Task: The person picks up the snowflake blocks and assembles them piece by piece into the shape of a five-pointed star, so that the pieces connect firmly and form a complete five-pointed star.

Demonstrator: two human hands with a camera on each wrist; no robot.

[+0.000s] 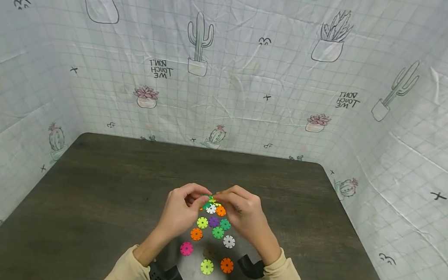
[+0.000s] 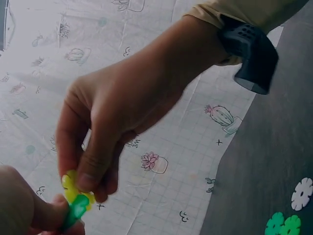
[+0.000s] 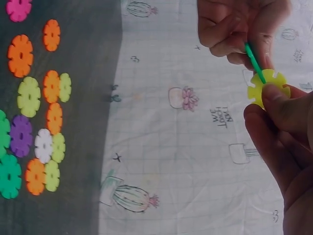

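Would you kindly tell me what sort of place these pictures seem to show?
Probably an indoor tabletop workspace, perhaps a makeshift booth: a dark, wood-grained table with rounded corners, a creased white cactus-print fabric backdrop around three sides, and colourful notched plastic discs spread on top.

Your head view looks from above, forward and down over the table; your wrist views, nearer, face the patterned cloth and share the yellow disc.

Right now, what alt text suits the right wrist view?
The right hand pinches a yellow notched disc touching a green disc held by the left hand; more colourful discs lie on a dark table.
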